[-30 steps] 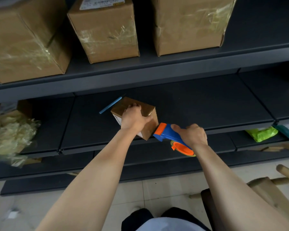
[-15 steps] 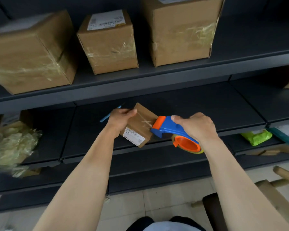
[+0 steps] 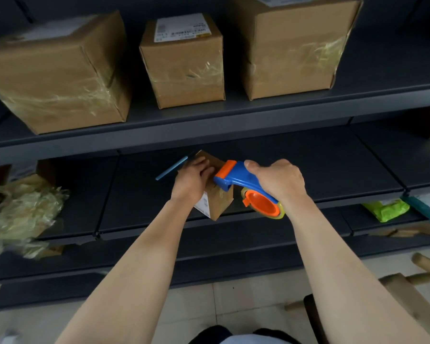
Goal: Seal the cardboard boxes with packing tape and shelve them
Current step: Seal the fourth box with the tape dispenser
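One small box point(image 3: 219, 199) is clasped by the left hand point(image 3: 193, 180); one dispenser point(image 3: 241, 181) is gripped by the right hand point(image 3: 279, 181); three boxes point(image 3: 184, 60) are shelved above, labels unreadable.

Matt cardboard box point(image 3: 220, 199); glossy plastic tape dispenser point(image 3: 243, 186); matt grey metal shelf point(image 3: 308, 170).

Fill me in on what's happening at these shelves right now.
A person is taping a small brown cardboard box at the front edge of the dark grey metal shelf. The left hand holds the box tilted, while the right hand presses a blue and orange tape dispenser against its top. Three larger taped cardboard boxes already sit on the shelf above. A thin blue stick lies just behind the small box.
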`<state>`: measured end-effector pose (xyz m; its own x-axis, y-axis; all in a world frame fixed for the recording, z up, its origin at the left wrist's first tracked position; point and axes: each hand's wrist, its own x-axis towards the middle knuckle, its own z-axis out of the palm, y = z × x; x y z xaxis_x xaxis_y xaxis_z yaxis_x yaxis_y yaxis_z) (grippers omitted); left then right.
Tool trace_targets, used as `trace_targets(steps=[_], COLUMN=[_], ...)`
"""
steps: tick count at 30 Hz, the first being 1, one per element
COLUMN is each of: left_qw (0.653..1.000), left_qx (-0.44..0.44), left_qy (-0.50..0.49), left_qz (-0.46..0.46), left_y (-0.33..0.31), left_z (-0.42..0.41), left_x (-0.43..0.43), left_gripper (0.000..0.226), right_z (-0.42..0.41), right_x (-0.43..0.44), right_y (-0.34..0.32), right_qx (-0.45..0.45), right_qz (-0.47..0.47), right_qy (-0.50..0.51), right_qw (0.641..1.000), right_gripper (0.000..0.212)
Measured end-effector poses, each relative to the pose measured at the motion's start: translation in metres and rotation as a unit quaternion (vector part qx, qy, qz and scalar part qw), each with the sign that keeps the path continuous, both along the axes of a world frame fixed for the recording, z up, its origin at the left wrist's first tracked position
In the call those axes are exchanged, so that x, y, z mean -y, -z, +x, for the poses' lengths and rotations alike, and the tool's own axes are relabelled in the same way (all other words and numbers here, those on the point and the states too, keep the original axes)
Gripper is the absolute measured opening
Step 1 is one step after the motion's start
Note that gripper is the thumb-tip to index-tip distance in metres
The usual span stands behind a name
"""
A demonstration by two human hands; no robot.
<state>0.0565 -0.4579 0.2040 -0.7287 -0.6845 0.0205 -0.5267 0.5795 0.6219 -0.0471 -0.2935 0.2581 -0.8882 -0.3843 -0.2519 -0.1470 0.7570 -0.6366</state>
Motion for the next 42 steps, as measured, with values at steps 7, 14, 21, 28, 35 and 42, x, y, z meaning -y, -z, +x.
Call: trace_targets(steps=[7,14,21,28,35,42], left_qw=[0.999,0.999,0.983,0.984,0.982,0.983], left_qx=[0.049,0.036,0.146,0.125,-0.036,-0.016], left_qy=[-0.003,0.013,0.056,0.039,-0.01,-0.092], left_qz=[0.002,-0.012,-0.097,-0.125,0.186,0.161], left_y=[-0.004,-0.002,-0.007,-0.016,-0.02,0.02], left_z=[-0.01,-0.01,-0.008,-0.01,0.012,0.011], left_x=[0.007,0.005,-0.006,-0.014,0.011,0.022], left_gripper=[0.038,0.04,0.085,0.058,0.033,0.031], right_z=[-0.007,-0.002,0.02,0.022,0.008,0.021], right_x=[-0.032,-0.056,-0.011,-0.02,-0.007,0.035], right_y=[0.01,0.034,0.058,0.058,0.024,0.011], right_qx=[0.03,0.065,0.044,0.051,-0.034,-0.053], right_qz=[0.01,0.032,0.015,-0.028,-0.008,0.041], right_qy=[0.026,0.037,0.037,0.045,0.041,-0.027], right_qw=[0.999,0.997,0.998,0.997,0.999,0.997], right_gripper=[0.061,0.07,0.066,0.065,0.064,0.055])
